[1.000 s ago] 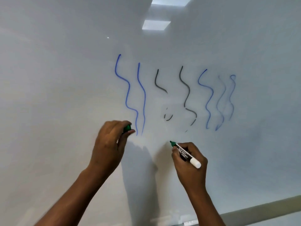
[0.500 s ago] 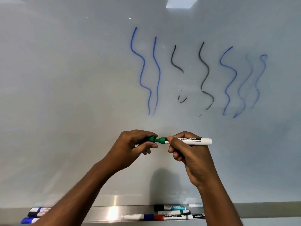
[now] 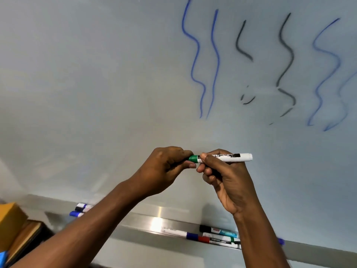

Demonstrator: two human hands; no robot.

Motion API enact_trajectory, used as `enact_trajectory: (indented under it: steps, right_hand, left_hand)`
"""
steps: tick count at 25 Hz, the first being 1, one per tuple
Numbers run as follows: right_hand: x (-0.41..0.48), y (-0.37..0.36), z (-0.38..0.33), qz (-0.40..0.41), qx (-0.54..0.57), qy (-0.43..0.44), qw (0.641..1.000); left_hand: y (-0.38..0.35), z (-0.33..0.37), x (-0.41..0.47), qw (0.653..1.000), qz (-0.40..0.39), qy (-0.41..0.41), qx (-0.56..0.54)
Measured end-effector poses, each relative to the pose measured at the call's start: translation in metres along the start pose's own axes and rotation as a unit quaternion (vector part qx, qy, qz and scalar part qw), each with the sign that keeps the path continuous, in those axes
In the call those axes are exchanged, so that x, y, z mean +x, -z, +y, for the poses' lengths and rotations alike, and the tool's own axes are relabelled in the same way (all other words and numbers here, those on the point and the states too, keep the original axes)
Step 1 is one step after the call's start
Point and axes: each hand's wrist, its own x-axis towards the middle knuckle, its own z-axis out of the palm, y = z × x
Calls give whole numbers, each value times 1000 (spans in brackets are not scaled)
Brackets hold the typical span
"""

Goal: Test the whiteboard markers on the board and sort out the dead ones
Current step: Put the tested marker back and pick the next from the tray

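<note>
Capping step, I reckon: left hand grip pinching green plastic cap, right hand grip wrapped round white-barrelled green marker, held level before glossy whiteboard. Next: seat cap, pick pile on metal tray.

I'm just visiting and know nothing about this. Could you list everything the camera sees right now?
whiteboard: one, white, fills most of the view
blue squiggles: at least four, blue, upper right of the board; the rightmost is faint and cut off by the edge
black squiggles: two, black, broken, between the blue ones
tray: one, silver, along the board's lower edge
left markers: two, blue and dark caps, left end of the tray
right markers: at least four, black, blue and red caps, clustered further right on the tray
green marker: one, white barrel with a green end, held level before the board
box: one, yellow-brown, lower left
left hand: one, grips the marker's green end
right hand: one, grips its barrel
</note>
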Motion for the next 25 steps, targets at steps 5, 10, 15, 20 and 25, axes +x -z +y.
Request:
enact_trajectory:
  steps: [5,10,15,20,25]
  right_hand:
    - [12,-30,63,-45,58,-122,990]
    - [13,-91,164,-38,43,-277,959]
    - [-10,-142,253,-30,-38,-401,915]
    - [-69,-205,342,-48,-127,-472,871]
    - [-144,-275,407,-125,-266,-504,812]
  left_hand:
    - [7,-32,-59,991,-21,132,15]
    - [0,-72,-155,929,9,368,-28]
    - [5,-95,-254,853,8,517,-70]
    - [24,-103,-378,767,23,637,-76]
    - [62,-112,-523,656,10,754,-28]
